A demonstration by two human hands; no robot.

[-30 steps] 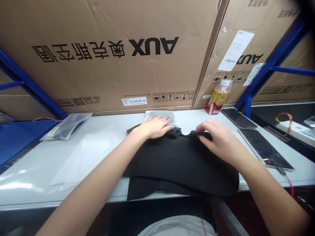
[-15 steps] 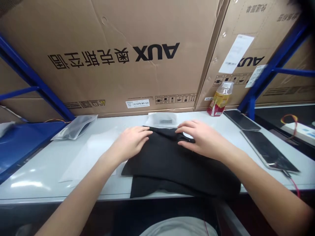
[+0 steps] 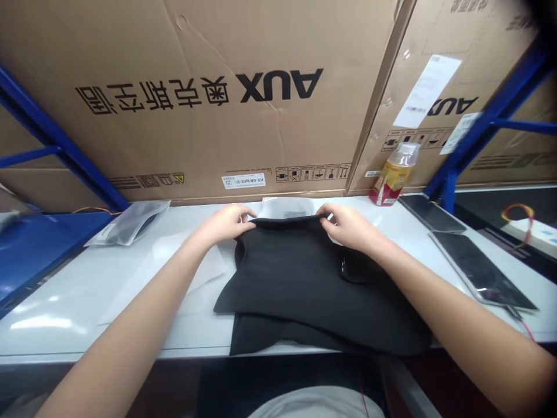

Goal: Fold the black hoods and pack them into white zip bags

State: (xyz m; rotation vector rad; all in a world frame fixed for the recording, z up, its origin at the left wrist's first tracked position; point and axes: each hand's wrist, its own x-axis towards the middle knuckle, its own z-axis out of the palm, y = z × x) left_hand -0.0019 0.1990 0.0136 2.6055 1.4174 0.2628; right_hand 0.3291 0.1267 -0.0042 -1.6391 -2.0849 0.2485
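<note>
A black cloth garment (image 3: pixel 296 284) lies folded in layers on the white table (image 3: pixel 65 313), its near edge close to the table's front. My left hand (image 3: pixel 221 225) pinches the garment's far edge at its left end. My right hand (image 3: pixel 346 226) holds the same edge further right. Just below my right hand, a darker fold of cloth bulges on top. Behind the far edge, a clear plastic bag (image 3: pixel 287 207) shows, partly hidden by the garment. A thin transparent sheet (image 3: pixel 174 278) lies under my left forearm and runs up to the garment.
A grey plastic bag (image 3: pixel 128 223) lies at the far left. To the right stand a plastic-wrapped bottle (image 3: pixel 394 180) and two dark flat panels (image 3: pixel 481 270). Large AUX cardboard boxes (image 3: pixel 195 98) on blue metal shelving (image 3: pixel 491 116) form the back.
Both hands have moved to the garment's far edge and now grip it. The edge has lifted and drawn toward me, showing more of the clear bag behind.
</note>
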